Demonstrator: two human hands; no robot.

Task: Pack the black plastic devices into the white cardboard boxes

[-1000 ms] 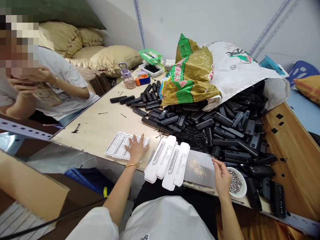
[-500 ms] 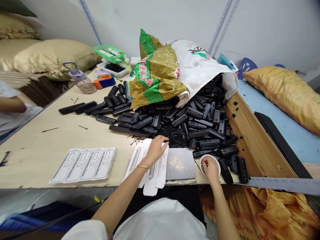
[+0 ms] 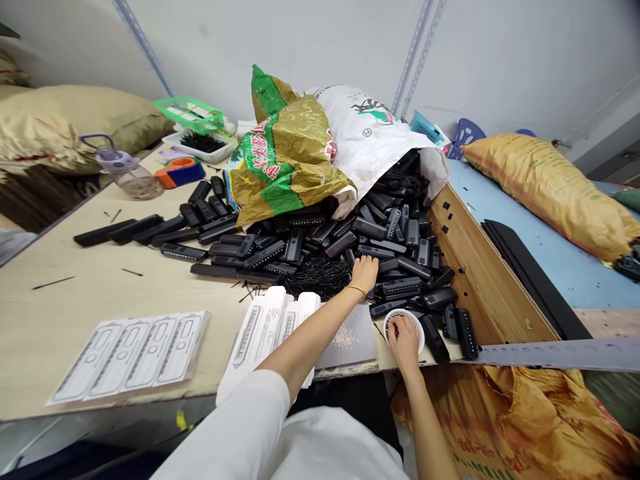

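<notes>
My left hand (image 3: 366,272) reaches over the front of the pile of black plastic pieces (image 3: 400,287), its fingers bent onto a black piece; whether it grips one is unclear. My right hand (image 3: 404,333) has its fingertips down in a small white bowl (image 3: 421,331) of tiny dark items, pinched on something too small to name. Black thin sticks (image 3: 320,277) lie heaped left of my left hand. Under my left forearm are white printed boxes (image 3: 255,327) and a grey sheet (image 3: 367,347) with pale crumbs on it.
Four white printed cards (image 3: 135,350) lie at the left front. A gold-green bag (image 3: 295,153) and a white sack (image 3: 370,137) rest on the pile. Behind stand a bottle (image 3: 131,175), an orange-blue ring (image 3: 180,172) and a tray (image 3: 223,153). A wooden board (image 3: 480,273) edges the right side.
My left hand has moved right, from above the white boxes to the black pieces. My right hand stays in the bowl. The whole view has shifted, with the table's things further left.
</notes>
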